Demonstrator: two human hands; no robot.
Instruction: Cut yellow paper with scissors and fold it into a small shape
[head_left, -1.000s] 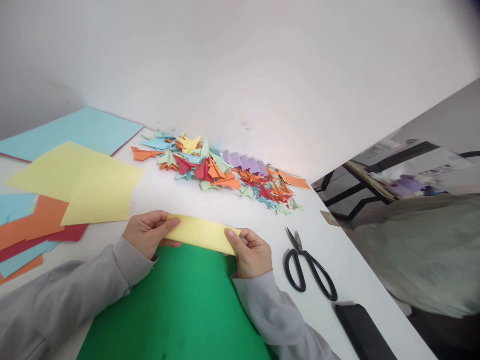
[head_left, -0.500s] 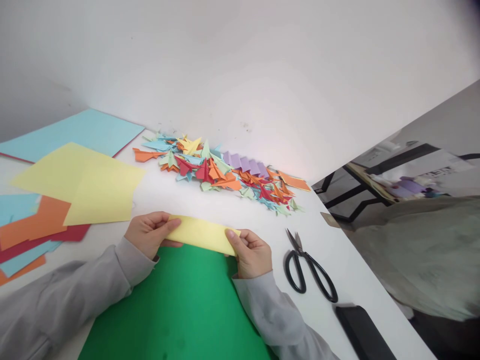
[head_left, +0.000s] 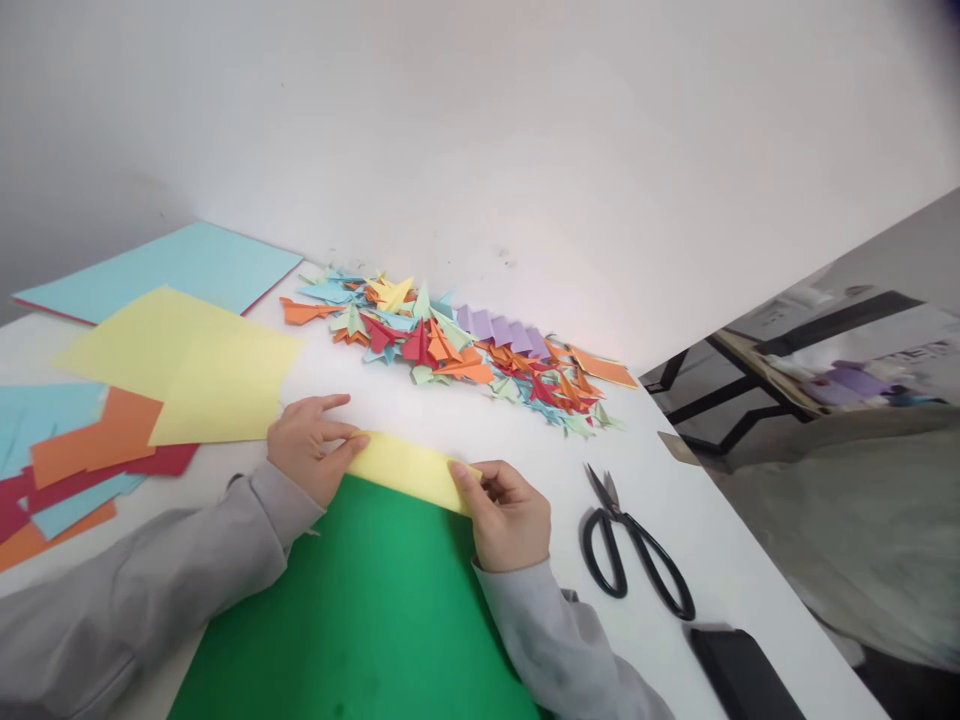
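A narrow strip of yellow paper (head_left: 409,468) stretches between my two hands, over the far edge of a green sheet (head_left: 360,600). My left hand (head_left: 311,445) pinches its left end between thumb and index finger, with the other fingers raised and spread. At the right end, my right hand (head_left: 510,510) grips the strip, thumb on top and fingers curled behind. Beyond the strip lies a long heap of small folded paper planes (head_left: 420,335) in several colours.
Black-handled scissors (head_left: 619,540) lie partly open on the right, above a black flat object (head_left: 742,665). To the left are large yellow sheets (head_left: 217,370), orange cut pieces (head_left: 97,440) and a light blue stack (head_left: 165,270). A white wall (head_left: 480,140) rises behind the heap.
The left hand's other fingers have lifted and spread away from the strip while its thumb and index finger still pinch. The whole view has shifted slightly, moving the scene rightward.
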